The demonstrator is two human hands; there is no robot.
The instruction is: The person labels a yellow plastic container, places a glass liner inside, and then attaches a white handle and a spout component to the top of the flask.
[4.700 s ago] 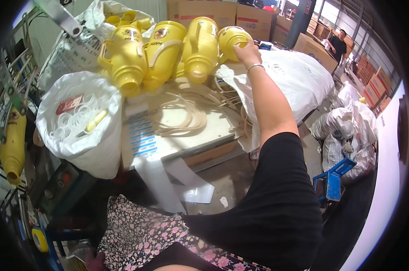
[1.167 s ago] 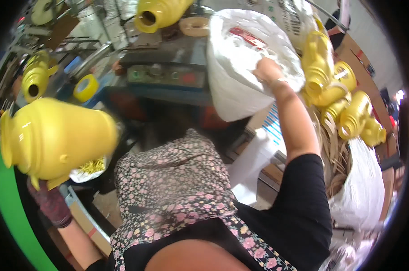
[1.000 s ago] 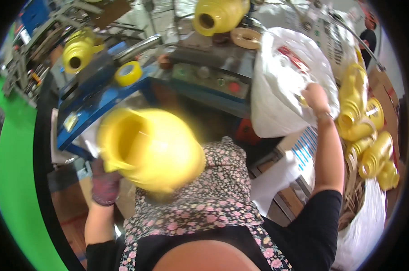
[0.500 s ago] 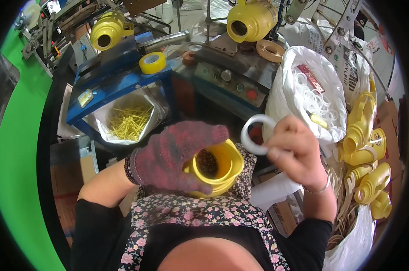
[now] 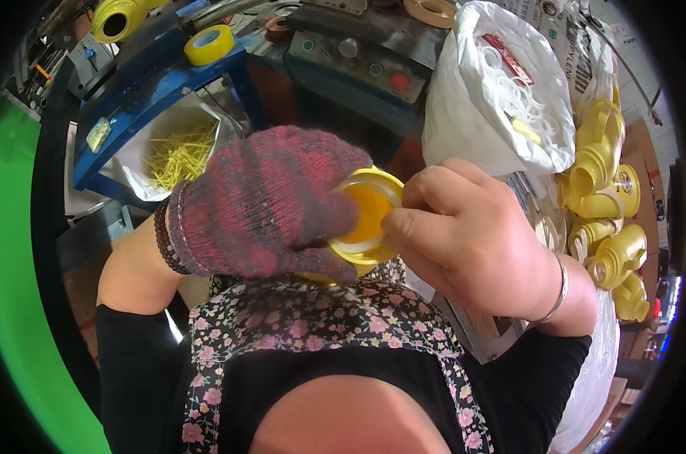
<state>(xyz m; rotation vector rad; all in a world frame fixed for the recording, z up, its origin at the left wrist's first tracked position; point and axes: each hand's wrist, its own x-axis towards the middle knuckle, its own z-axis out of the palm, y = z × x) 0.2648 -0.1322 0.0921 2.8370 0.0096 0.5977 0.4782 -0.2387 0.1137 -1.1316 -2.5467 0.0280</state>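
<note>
While the left hand curls around a yellow jug, the right hand, fingers bent, touches the ring inside; its grip is unclear.

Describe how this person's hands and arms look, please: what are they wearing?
The left hand wears a knitted glove, mottled dark red and dark grey, with a dark beaded bracelet at the wrist. The right hand is ungloved, with a thin silvery bangle. Short black sleeves cover both upper arms.
</note>
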